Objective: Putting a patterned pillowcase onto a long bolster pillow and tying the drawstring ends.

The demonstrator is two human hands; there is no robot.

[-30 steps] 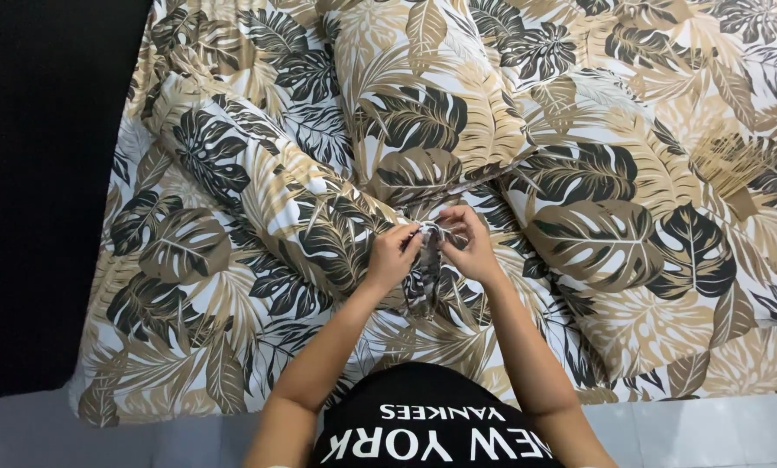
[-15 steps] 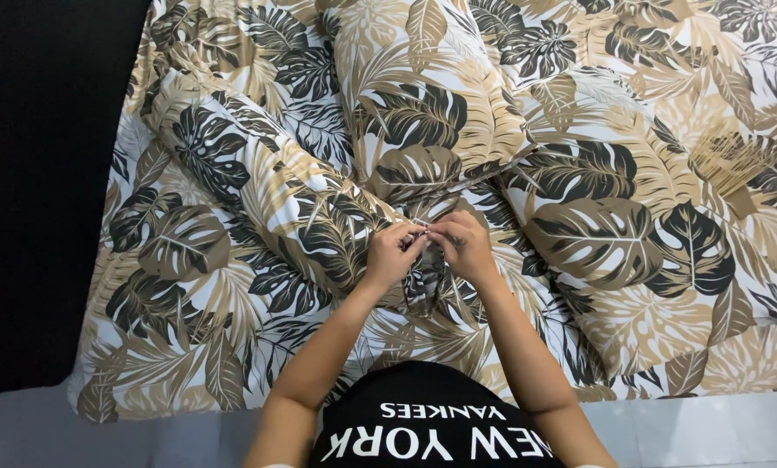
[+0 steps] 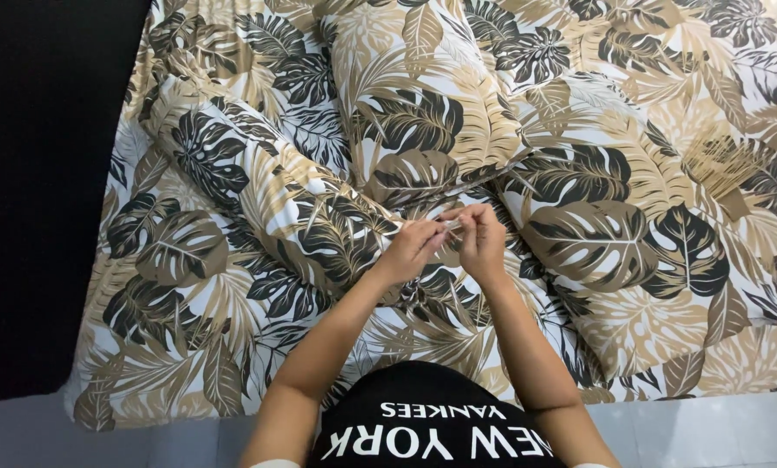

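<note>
Both hands, left hand (image 3: 416,247) and right hand (image 3: 479,238), pinch the bolster cover's tie strings (image 3: 452,224) at frame centre; keeping even tension would seat the knot.

Left hand (image 3: 413,250) and right hand (image 3: 479,238) meet, fingertips pinched together.

Left hand (image 3: 413,250) and right hand (image 3: 478,238) pinch tie strings (image 3: 452,225) at bolster (image 3: 271,186) end, above leaf-print bedsheet (image 3: 181,303).

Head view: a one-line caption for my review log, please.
Both hands, left hand and right hand, pinch a thin tie at the bolster end, on a leaf-print bed.
</note>
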